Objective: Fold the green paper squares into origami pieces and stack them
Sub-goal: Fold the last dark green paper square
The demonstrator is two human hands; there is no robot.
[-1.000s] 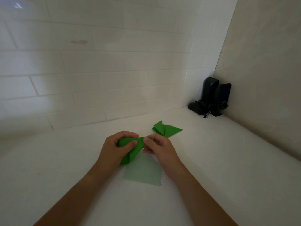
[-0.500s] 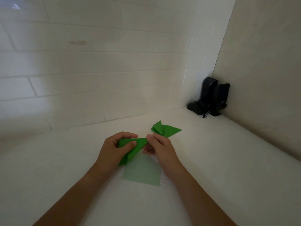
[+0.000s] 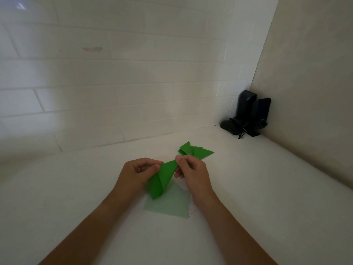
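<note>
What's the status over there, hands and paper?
Left hand and right hand both pinch the green paper, mid-fold. Folded pieces wait behind. Nothing in the way.

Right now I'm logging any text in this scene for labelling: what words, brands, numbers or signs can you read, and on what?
None can be read.
Green paper held by the left hand and right hand: plain, no print.
Folded pieces and pale sheet: plain.
Black speakers in the corner: any marking is too small and dark to read.
Tiled wall: no lettering, only a faint smudge.
</note>
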